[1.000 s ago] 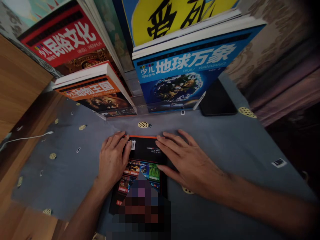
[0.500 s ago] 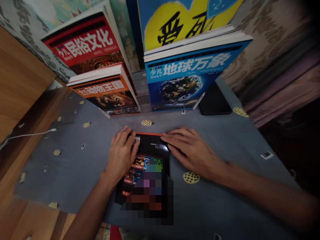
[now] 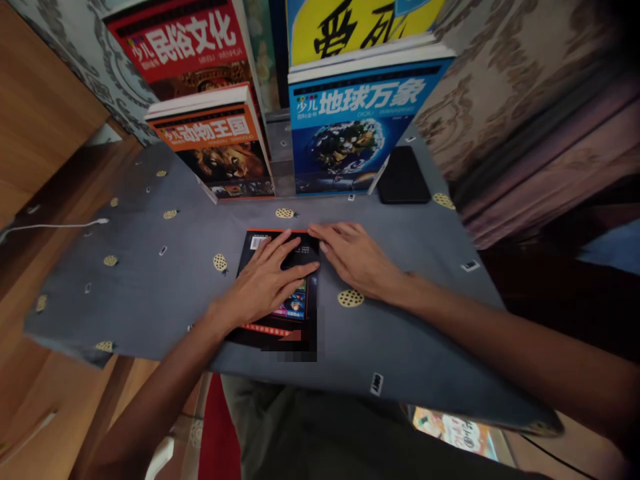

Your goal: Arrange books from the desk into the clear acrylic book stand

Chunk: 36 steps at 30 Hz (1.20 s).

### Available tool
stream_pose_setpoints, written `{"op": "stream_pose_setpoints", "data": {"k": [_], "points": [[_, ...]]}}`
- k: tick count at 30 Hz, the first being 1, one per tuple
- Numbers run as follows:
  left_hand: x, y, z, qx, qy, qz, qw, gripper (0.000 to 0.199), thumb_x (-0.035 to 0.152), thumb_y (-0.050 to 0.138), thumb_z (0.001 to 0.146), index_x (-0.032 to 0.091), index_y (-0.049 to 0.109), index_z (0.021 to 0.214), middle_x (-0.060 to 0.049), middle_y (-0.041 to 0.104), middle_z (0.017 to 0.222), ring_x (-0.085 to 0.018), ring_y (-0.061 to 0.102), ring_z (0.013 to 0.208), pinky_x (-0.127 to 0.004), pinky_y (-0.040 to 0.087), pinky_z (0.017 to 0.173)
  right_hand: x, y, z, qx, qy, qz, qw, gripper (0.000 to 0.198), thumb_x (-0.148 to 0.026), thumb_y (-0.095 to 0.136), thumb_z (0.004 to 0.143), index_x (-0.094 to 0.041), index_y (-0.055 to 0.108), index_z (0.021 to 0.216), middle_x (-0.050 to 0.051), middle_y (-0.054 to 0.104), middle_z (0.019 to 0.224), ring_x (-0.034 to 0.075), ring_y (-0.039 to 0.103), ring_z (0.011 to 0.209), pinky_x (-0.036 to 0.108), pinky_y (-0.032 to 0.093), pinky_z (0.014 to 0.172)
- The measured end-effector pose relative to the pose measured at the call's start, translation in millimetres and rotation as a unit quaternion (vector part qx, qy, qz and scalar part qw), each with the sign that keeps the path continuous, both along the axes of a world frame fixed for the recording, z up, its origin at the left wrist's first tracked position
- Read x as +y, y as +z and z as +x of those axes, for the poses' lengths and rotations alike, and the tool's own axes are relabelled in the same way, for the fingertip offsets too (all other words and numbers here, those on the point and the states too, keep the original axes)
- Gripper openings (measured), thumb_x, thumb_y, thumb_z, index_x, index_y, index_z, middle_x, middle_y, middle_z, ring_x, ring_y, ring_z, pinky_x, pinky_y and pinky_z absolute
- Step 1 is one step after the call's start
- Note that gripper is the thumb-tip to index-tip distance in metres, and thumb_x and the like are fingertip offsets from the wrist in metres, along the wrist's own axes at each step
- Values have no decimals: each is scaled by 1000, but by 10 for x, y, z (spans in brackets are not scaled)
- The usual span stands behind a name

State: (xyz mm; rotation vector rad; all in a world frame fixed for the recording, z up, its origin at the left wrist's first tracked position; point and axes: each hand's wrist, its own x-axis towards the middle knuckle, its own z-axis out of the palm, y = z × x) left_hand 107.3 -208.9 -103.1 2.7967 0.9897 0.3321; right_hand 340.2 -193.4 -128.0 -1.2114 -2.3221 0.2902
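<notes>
A black book [image 3: 299,301] lies on the table, its face with a barcode and small colour pictures turned up. My left hand [image 3: 265,280] rests flat across its upper middle, fingers apart and covering part of the pictures. At the top right corner of the book, my right hand [image 3: 356,259] touches the edge with its fingertips, fingers stretched out. Neither hand is wrapped round anything. The lower part of the book is partly blurred by blocks.
Behind the book stand an orange lion book [image 3: 220,157], a red book [image 3: 187,43], a blue earth book [image 3: 345,133] and a yellow-and-blue book [image 3: 367,27]. A black phone [image 3: 404,177] lies right of them. A white cable [image 3: 60,225] reaches the left side of the patterned tablecloth [image 3: 145,287].
My left hand has moved from the book's left edge onto the middle of its face. My right hand stays at the top right corner. The camera view has shifted.
</notes>
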Motion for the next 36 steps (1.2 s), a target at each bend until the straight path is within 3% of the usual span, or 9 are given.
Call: {"op": "stream_pose_setpoints", "data": {"k": [9,16,25,28,32,36], "points": [[-520,140,-78,47,-39,-45,997,40,32,50,102,35,54,141,-6,41,158,-28,21,155,-60,29,121,-16,39,-21,-42,-21,-3,999,44,-36,35,104,-12,58,133,17,67,130,32,58,120,48,41,102],[-1065,148,-187,55,-30,-7,998,45,33,51,101,32,49,146,-11,42,157,-30,24,154,-61,30,120,-14,28,-20,-55,-24,10,998,45,-38,33,104,-13,59,131,16,68,127,31,57,119,47,40,101],[-1539,-65,-92,41,79,75,993,45,33,51,101,32,47,146,-12,45,154,-30,33,150,-61,33,118,7,-31,-12,-43,6,54,998,42,-35,39,102,-14,60,131,17,71,122,34,61,115,52,45,96],[-1592,-153,-162,-2,154,109,982,42,31,47,103,27,47,145,-12,52,149,-27,42,144,-56,36,118,5,-37,-14,-39,19,85,995,42,-36,40,101,-14,62,129,17,73,117,34,61,116,54,46,95],[-1646,-283,-319,-72,308,166,934,35,26,46,102,18,55,135,-14,63,134,-27,57,128,-53,44,112,-143,71,-177,-15,95,108,990,39,-33,40,102,-13,62,128,17,72,123,33,59,124,57,45,102],[-1677,-397,-369,-86,336,179,921,33,21,47,101,14,58,131,-15,65,132,-27,60,123,-53,44,111,-434,158,-594,-10,277,44,960,40,-29,36,105,-19,55,139,11,65,138,23,56,133,52,40,114]]}}
